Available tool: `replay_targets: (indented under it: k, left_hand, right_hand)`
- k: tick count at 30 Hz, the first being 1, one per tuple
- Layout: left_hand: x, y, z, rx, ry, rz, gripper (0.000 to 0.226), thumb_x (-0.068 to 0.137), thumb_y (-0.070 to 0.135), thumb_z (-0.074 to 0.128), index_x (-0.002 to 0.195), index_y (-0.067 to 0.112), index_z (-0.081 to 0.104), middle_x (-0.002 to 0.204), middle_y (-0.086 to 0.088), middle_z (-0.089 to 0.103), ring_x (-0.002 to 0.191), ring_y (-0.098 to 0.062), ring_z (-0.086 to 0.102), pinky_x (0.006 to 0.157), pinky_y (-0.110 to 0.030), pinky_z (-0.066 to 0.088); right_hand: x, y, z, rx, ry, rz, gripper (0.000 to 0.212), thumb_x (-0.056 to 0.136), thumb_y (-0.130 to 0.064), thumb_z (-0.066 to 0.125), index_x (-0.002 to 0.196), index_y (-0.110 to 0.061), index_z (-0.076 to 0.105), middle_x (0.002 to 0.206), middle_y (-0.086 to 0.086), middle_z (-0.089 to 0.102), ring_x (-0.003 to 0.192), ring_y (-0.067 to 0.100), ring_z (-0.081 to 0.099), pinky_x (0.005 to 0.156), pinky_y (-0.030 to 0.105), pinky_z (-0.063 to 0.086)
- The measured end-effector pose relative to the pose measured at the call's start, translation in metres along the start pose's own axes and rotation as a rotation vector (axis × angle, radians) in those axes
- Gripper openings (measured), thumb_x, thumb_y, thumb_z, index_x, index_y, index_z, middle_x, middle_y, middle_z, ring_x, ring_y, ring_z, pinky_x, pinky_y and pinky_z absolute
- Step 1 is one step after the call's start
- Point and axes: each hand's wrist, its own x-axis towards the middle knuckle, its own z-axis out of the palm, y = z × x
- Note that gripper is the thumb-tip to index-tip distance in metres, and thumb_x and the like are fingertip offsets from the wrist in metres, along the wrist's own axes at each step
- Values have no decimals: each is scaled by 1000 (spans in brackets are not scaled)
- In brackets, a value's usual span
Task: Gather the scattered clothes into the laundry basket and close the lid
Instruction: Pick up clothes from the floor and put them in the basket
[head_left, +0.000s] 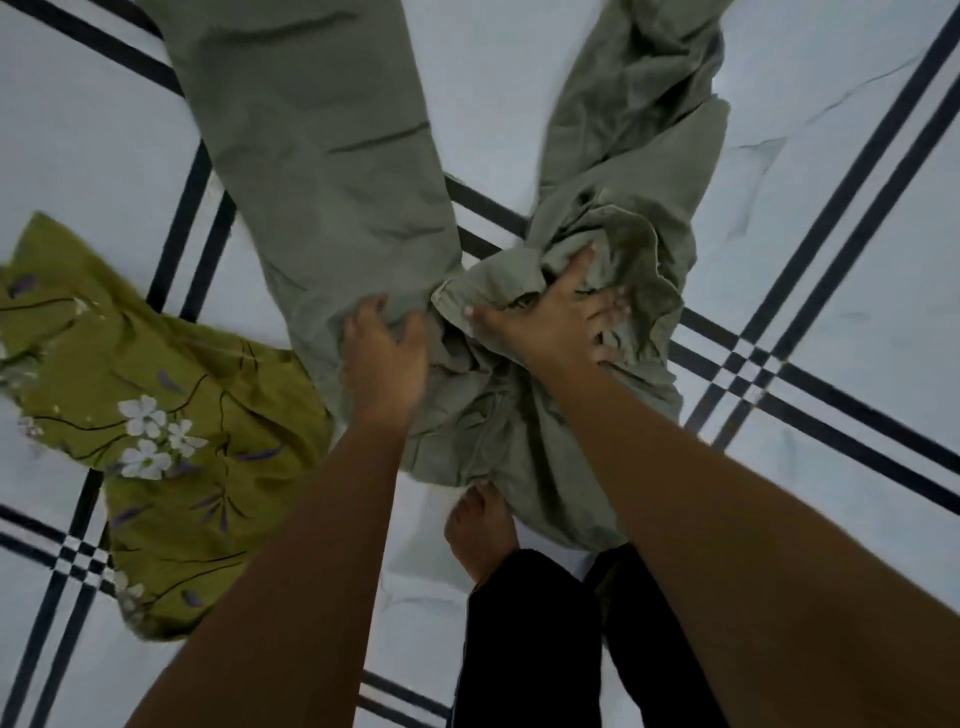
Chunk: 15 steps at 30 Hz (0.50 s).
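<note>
1. Two bare hands reach down in the head view to a pair of grey-green trousers (322, 171). These lie spread on the floor (831, 208), which has pale tiles crossed by dark double stripes.
2. The trousers form a V. One half runs fairly flat up and to the left and leaves the top edge; the other, more crumpled, runs up to the right. The waist end is bunched in folds at the bottom of the V, right under the hands.
3. The left hand (387, 343) sits at the base of the flat half. Its fingers are close together and curled down over a fold, with the tips hidden in the fabric, so it grips the trousers there.
4. The right hand (558, 317) lies on the bunched waist just beside the left hand, with a ridge of cloth between them. Its fingers (583, 262) are spread wide and fairly straight, and the thumb stretches out to the left along a hem. They press on the heap; whether the tips hook into the folds cannot be told.
5. A flowered cloth (156, 415), olive-green with white blossoms, lies crumpled on the floor to the left of the trousers. Its edge reaches the flat half near the left forearm.
6. A bare foot (480, 530) stands at the lower edge of the bunched waist, toes against the cloth. Below it is a black-clad leg (530, 649).
</note>
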Motion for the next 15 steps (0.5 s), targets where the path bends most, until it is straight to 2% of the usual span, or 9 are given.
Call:
replay_targets:
  k: [3,7,9,12,13,15]
  left_hand:
    - [19,-12,-2,-22,63,64,46,90,27,45,131,6,46,136,-14,47,124,-27,45,105,-34,34]
    - [30,-25,0,-64,84,52,46,88,28,44,130,9,48,134,-12,51,123,-25,47,109,-41,34]
    - [26,-27,-1,-120,71,49,49,87,28,43,131,9,47,135,-12,49,125,-25,45,110,-37,34]
    - [18,-31,-13,-168,85,10,43,93,20,45,134,7,44,137,-13,47,126,-24,44,107,-28,31]
    - [14,-35,-22,-177,100,-10,43,93,20,45,134,6,43,137,-13,47,125,-25,44,107,-28,31]
    - [6,-41,-39,-195,116,-55,45,91,25,46,133,7,44,135,-15,49,122,-27,47,109,-36,35]
  right_hand:
    - [6,-8,28,-102,146,27,139,58,-62,77,148,-26,-22,156,28,-12,145,44,-9,108,68,11]
    - [10,-4,44,-149,284,-85,112,70,-57,71,152,-29,0,150,21,22,137,40,23,104,57,26]
    - [10,-4,43,-163,277,-158,100,76,-53,67,151,-28,7,147,19,29,134,39,29,103,55,28]
    - [8,-17,33,-113,137,-199,88,82,-38,64,151,-19,13,149,18,34,136,40,31,108,54,30]
    - [1,-22,29,-93,114,-219,82,82,-36,63,149,-16,19,146,18,38,135,40,35,109,52,33]
    - [-17,-28,21,-68,106,-273,71,82,-35,63,141,-10,32,136,18,50,127,40,46,105,48,40]
